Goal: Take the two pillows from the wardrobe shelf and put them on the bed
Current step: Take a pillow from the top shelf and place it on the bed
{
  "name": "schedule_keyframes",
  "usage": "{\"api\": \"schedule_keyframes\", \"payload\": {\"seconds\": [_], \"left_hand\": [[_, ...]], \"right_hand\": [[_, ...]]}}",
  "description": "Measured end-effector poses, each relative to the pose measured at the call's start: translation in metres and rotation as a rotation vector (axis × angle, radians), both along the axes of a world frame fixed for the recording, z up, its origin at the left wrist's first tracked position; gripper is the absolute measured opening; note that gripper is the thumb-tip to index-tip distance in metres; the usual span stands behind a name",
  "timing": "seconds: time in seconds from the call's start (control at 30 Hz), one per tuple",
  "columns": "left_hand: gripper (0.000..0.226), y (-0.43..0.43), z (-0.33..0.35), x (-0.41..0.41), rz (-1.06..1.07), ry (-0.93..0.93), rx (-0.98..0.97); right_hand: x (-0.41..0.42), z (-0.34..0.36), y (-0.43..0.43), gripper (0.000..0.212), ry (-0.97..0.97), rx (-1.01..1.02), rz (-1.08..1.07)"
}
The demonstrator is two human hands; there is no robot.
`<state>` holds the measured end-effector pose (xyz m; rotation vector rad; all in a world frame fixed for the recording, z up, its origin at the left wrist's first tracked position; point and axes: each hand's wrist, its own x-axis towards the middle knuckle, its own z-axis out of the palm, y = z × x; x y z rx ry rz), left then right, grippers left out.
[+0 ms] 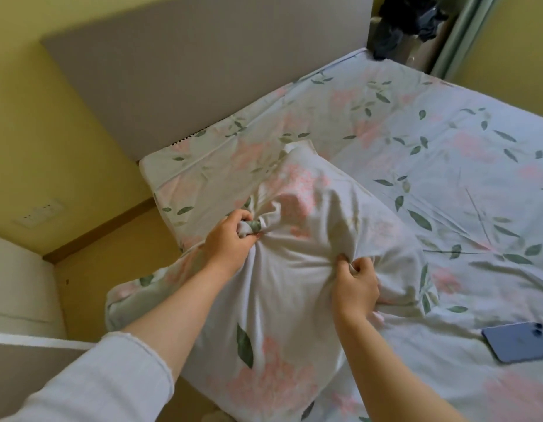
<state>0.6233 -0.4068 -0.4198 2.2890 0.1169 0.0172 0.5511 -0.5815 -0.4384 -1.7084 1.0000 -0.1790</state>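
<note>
Floral pillow point(282, 269) lies on bed point(447, 153) nr headboard-side edge, bunched under both hands. L hand point(230, 239) fingers point(249, 222) & R hand point(357, 283) fingers point(346, 260) each pinch cover fabric. Blue phone point(518, 342) on sheet, right of R fingers, apart.

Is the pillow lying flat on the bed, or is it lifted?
Lifted: both hands, left and right, bunch the pillow cover, above the bed.
</note>
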Motion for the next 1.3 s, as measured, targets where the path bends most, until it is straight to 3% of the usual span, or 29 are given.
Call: {"api": "schedule_keyframes", "payload": {"seconds": [0.17,0.6,0.7,0.8,0.9,1.03,1.13,1.3], "left_hand": [[0.021,0.016,0.008,0.052,-0.019,-0.039,-0.015],[0.027,0.123,-0.032,0.285,-0.056,0.07,-0.023],[0.029,0.139,-0.059,0.325,-0.11,0.173,0.024],[0.043,0.148,-0.087,0.346,-0.228,0.407,0.017],[0.052,0.151,-0.106,0.351,-0.396,0.613,0.127],[0.059,0.151,-0.136,0.344,-0.523,0.724,0.195],[0.06,0.157,-0.162,0.342,-0.557,0.727,0.304],[0.061,0.165,-0.187,0.352,-0.418,0.582,0.582]], "right_hand": [[0.05,0.012,0.017,0.024,-0.028,0.003,-0.023],[0.287,-0.026,0.119,0.038,-0.01,-0.105,-0.051],[0.321,-0.048,0.126,0.032,0.078,-0.14,0.003],[0.339,-0.067,0.135,0.014,0.195,-0.164,0.112],[0.346,-0.083,0.146,0.029,0.261,-0.142,0.213],[0.336,-0.118,0.151,0.041,0.392,-0.113,0.276],[0.33,-0.144,0.149,0.051,0.49,-0.028,0.279],[0.335,-0.182,0.141,0.09,0.432,0.302,0.026]]}}
